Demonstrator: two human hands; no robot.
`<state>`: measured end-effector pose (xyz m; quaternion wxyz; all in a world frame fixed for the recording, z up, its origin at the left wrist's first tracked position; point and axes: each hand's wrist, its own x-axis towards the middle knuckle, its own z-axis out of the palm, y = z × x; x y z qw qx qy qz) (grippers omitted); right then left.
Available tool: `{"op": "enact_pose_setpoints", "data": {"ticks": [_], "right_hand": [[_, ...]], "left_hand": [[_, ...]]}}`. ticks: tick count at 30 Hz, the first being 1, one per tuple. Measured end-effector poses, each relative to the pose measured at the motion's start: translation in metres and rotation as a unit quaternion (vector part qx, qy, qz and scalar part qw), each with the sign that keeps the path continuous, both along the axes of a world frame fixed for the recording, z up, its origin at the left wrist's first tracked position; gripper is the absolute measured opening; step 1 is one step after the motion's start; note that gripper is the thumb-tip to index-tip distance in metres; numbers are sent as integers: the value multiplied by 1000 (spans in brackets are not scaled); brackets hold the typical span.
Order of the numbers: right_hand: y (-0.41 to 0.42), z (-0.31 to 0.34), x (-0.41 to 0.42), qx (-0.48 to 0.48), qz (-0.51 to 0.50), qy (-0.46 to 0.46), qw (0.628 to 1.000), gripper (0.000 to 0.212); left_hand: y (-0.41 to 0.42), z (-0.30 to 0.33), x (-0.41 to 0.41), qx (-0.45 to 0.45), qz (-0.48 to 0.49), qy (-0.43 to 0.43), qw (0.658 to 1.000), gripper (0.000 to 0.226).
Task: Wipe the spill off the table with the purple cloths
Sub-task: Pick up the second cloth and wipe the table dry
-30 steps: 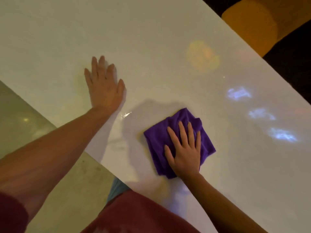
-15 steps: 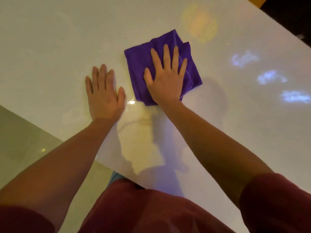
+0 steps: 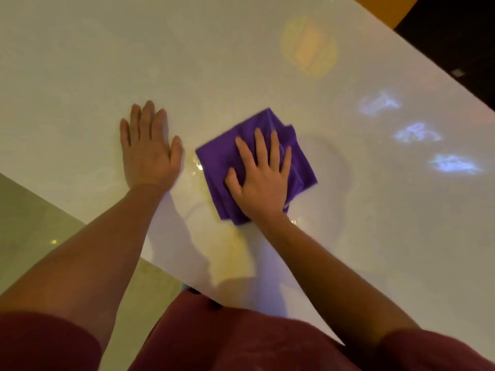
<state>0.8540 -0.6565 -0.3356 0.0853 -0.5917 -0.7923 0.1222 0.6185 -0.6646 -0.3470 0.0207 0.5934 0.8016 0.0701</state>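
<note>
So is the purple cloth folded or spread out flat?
Folded: the purple cloth shows stacked layered edges at its right side under the right hand.

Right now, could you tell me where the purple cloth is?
In the head view, the purple cloth lies mid-table, flat under the right hand, just right of the left hand.

The right hand (image 3: 261, 180) has slid the purple cloth (image 3: 222, 159) back toward the table's (image 3: 80, 62) near edge.
</note>
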Motion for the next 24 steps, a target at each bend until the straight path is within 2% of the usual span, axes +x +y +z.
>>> {"op": "enact_pose_setpoints", "data": {"ticks": [4,6,11,18,22,24], "right_hand": [[84,2,-44,18,-42,3,999,63],[97,5,-51,9,-54,-7,998,63],[20,7,-8,-4,-43,-13,999,64],[-126,11,123,-16,-78,-36,996,63],[-93,9,173,-14,-94,-49,994,65],[-46,8,185,-12,-133,-45,990,66]], "left_hand": [[-1,0,-2,3,-1,0,1000,61],[-1,3,0,5,-2,0,1000,61],[-1,4,3,5,-7,-2,1000,61],[0,-9,3,-16,-6,24,1000,61],[-9,8,36,-24,38,-3,999,67],[-24,22,81,-31,-12,-24,999,67]]}}
